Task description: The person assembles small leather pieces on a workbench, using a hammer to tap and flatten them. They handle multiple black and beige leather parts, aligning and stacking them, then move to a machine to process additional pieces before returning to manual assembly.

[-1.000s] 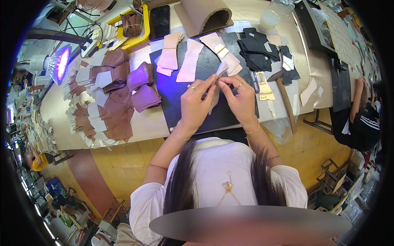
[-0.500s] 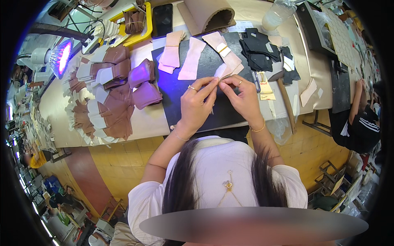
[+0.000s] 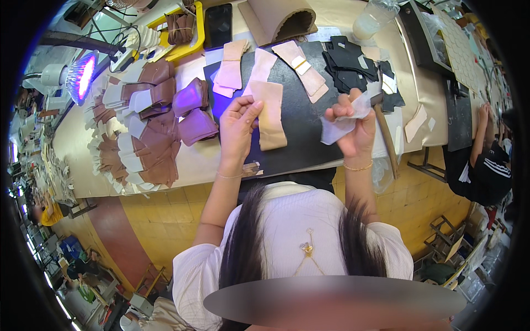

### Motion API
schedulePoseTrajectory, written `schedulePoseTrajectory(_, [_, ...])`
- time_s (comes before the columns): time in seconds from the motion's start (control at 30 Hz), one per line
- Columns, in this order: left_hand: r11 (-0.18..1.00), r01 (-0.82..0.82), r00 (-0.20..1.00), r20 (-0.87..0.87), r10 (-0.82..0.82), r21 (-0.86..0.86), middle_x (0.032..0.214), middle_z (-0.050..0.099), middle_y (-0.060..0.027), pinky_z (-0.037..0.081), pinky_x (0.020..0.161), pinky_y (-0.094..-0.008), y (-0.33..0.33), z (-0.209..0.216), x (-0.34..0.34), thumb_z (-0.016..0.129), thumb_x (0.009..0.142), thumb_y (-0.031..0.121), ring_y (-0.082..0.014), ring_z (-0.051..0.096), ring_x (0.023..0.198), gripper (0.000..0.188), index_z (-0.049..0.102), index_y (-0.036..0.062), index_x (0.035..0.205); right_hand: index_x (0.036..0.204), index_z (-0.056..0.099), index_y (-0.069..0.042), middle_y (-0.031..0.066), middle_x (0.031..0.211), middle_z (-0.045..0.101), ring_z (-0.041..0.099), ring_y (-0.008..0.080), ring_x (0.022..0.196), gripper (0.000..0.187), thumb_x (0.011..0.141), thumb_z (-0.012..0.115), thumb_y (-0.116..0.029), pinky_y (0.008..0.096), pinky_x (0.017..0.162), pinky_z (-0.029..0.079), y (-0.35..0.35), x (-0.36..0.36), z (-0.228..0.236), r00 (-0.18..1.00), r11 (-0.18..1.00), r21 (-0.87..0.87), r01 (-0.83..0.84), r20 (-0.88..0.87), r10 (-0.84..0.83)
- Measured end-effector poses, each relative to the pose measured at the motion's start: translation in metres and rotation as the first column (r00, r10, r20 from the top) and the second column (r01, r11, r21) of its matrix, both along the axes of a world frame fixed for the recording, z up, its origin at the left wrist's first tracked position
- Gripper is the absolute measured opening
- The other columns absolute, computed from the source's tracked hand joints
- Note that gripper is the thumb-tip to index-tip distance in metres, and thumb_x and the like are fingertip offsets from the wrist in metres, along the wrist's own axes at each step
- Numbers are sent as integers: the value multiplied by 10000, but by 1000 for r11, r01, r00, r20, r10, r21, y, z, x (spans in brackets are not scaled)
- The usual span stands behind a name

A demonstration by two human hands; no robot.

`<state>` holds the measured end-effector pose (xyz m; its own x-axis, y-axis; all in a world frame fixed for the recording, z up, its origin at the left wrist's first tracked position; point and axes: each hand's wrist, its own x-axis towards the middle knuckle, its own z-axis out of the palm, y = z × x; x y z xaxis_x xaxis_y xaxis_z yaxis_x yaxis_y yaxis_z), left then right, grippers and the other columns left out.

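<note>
Tan strip (image 3: 271,118) pinched in left hand (image 3: 237,128), white sheet (image 3: 335,130) held in right hand (image 3: 359,141); I guess I'm peeling; next should drop the sheet

L side of tbl (image 3: 72,171): lit lamp (image 3: 81,78) w/ blue-violet glow, fanned brown pcs (image 3: 158,129) w/ pale ends, 2 brown stacks (image 3: 197,126) just beside. Far side: yellow tray (image 3: 200,34) w/ brown bundle (image 3: 180,28), blk phone (image 3: 218,26) next to it, curved brown sheet (image 3: 276,17), clear container (image 3: 375,19). R side: loose blk pcs (image 3: 348,65), wood-handled hammer (image 3: 386,133) nr them.
</note>
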<state>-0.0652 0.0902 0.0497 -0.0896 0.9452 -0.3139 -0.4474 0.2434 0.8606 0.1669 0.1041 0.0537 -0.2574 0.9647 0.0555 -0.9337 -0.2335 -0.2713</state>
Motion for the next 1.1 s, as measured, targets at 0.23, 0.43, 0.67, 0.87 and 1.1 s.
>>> schedulePoseTrajectory(0.23, [992,85,907,405,-117,97,990,603,-96,476,529,-242,-1,-1,-2,541,993,66,-122,594,697,239,503,78,1229,998,504,-91,51,873,548,442,51,598,131,894,488,-14,226,511,354,4,15,-2,838,996,-21,90,542,-65])
schedulePoseTrajectory(0.43, [975,217,753,644,-137,-46,930,557,-111,395,454,-229,-7,3,10,526,995,99,-126,500,640,204,487,96,1195,777,685,-33,12,728,537,524,102,646,190,871,729,-192,246,604,411,-12,-42,5,196,959,266,-98,950,-243])
schedulePoseTrajectory(0.67, [978,202,811,569,-138,-51,944,576,-91,406,455,-224,-12,11,16,529,1006,151,-114,496,646,195,487,81,1183,974,676,-18,85,872,676,657,179,833,209,841,758,-157,292,766,501,-11,-58,16,105,946,325,4,940,-324])
schedulePoseTrajectory(0.87, [950,304,721,669,-183,-68,971,579,-90,409,460,-221,-14,12,14,500,1023,184,-108,498,651,207,493,79,1202,948,650,-15,84,927,677,641,154,835,226,836,771,-169,290,769,501,-6,-55,6,204,972,231,-53,955,-216])
schedulePoseTrajectory(1.1, [955,268,877,442,-187,-128,1017,650,-101,467,525,-251,-17,-4,15,606,970,134,-119,567,681,254,569,21,1196,853,517,-53,62,970,624,614,105,817,155,917,655,-82,236,723,486,-10,-55,2,477,959,281,-23,846,-237])
